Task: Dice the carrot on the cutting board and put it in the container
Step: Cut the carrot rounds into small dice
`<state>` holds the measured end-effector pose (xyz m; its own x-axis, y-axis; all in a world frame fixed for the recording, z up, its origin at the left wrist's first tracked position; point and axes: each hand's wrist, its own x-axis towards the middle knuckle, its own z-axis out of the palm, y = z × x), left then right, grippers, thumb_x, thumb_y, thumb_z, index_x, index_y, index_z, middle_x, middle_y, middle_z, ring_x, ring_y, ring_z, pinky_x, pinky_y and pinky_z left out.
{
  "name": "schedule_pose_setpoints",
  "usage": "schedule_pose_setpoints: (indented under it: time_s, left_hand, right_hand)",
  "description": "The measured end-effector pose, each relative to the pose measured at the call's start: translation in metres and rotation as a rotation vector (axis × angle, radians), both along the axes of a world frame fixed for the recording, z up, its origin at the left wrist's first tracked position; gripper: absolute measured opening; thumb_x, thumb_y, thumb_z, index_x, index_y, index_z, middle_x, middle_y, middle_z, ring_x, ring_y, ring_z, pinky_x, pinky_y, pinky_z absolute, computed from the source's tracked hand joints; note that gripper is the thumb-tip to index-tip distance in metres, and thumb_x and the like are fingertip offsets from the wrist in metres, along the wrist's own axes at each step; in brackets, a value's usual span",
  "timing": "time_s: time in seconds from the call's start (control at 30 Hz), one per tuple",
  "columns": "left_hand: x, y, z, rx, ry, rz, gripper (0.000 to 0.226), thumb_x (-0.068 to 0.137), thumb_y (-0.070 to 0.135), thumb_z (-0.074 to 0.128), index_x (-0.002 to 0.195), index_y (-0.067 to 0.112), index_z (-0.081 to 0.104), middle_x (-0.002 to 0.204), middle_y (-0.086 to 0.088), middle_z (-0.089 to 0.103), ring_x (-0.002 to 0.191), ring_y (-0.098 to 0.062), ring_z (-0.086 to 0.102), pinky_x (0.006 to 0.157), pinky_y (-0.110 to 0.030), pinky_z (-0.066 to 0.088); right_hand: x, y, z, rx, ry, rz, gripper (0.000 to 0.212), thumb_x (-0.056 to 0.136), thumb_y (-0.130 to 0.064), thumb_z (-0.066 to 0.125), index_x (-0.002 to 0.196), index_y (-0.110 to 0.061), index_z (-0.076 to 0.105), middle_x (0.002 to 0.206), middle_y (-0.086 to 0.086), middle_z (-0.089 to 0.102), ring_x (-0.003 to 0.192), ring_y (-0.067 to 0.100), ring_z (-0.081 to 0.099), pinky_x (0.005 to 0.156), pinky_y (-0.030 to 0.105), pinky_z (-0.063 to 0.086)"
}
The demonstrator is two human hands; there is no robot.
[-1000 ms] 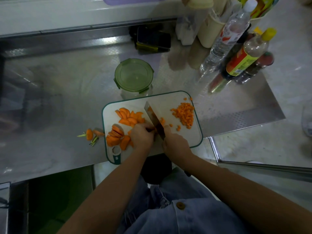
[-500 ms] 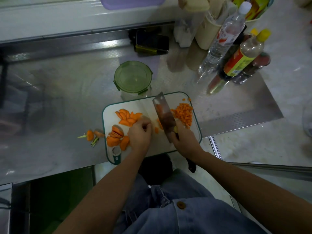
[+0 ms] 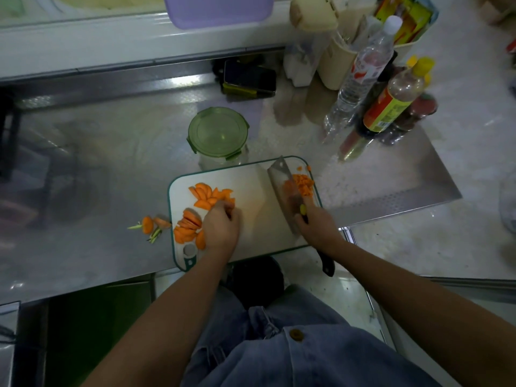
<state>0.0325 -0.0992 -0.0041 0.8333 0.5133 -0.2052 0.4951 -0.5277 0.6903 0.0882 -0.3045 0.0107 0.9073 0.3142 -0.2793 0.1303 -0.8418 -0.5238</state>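
While dicing is only part done, the stock lies in three lots. Off the board, on the bench by its left edge: carrot offcuts [image 3: 148,224] with green stem bits.

On the cutting board [image 3: 251,216], left half: carrot slices [image 3: 212,195], half-moons in two groups. One is fanned toward the far-left corner. The other is shingled in a row along the left edge, row axis running far to near. Left hand [image 3: 220,230] sits over them, fingers curled down onto the far fan, seemingly pinching a few; fingertips partly hidden.

Container [image 3: 217,132] stands just beyond the board's far edge. Its green lid is on, so nothing looks to be in it yet.

Cleaver [image 3: 280,182] lies right of the board's centre. Its long axis runs from the handle, past the board's near edge, to the square tip near the far edge. The blade leans flat face up against the diced carrot [image 3: 304,184] heaped at the far-right corner. Right hand [image 3: 318,227] wraps the handle close to the blade.

Step in hand, by judgement: fetch slices to the bare middle. Best done by laying them flat side down, long axes parallel, across the blade's line. Cut strips, then turn and cross-cut. Keep left fingertips tucked. Lid must come off before transfer.

Bottles [image 3: 391,107] crowd the bench's far-right.
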Motion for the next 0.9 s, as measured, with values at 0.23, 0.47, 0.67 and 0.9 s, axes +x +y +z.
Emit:
schedule_pose_setpoints:
  time_s: [0.23, 0.47, 0.67, 0.9]
  left_hand:
    - [-0.001, 0.016, 0.009, 0.078, -0.036, 0.116, 0.013, 0.089, 0.014, 0.055, 0.1, 0.008, 0.052, 0.088, -0.015, 0.065, 0.081, -0.036, 0.059, 0.06, -0.032, 0.036]
    - [0.003, 0.066, 0.014, 0.263, 0.02, 0.146, 0.02, 0.089, 0.018, 0.056, 0.104, 0.005, 0.055, 0.107, -0.017, 0.058, 0.101, -0.035, 0.055, 0.076, -0.043, 0.045]
    - [0.008, 0.094, 0.009, 0.265, 0.081, -0.07, 0.036, 0.089, 0.011, 0.054, 0.125, 0.011, 0.057, 0.126, -0.015, 0.055, 0.118, -0.032, 0.049, 0.1, -0.037, 0.038]
    - [0.01, 0.099, 0.011, 0.353, -0.008, -0.269, 0.032, 0.081, 0.008, 0.06, 0.111, 0.019, 0.064, 0.12, -0.008, 0.049, 0.11, -0.026, 0.045, 0.088, -0.036, 0.041]
  right_hand:
    - [-0.003, 0.015, -0.006, 0.184, 0.154, -0.069, 0.037, 0.092, -0.019, 0.053, 0.126, -0.011, 0.044, 0.091, 0.02, 0.063, 0.08, 0.039, 0.063, 0.068, 0.054, 0.053]
    - [0.002, 0.042, -0.002, 0.568, 0.397, -0.403, 0.017, 0.098, -0.015, 0.047, 0.114, -0.018, 0.04, 0.064, 0.011, 0.055, 0.041, 0.012, 0.049, 0.042, 0.026, 0.042]
    - [0.0, 0.077, -0.002, 0.761, 0.564, -0.551, 0.017, 0.099, -0.014, 0.046, 0.115, -0.012, 0.046, 0.063, 0.01, 0.053, 0.049, 0.017, 0.049, 0.042, 0.024, 0.044]
    - [-0.004, 0.079, -0.013, 0.673, 0.494, -0.463, 0.012, 0.099, -0.016, 0.046, 0.093, -0.013, 0.055, 0.064, 0.015, 0.058, 0.046, 0.022, 0.057, 0.046, 0.031, 0.052]
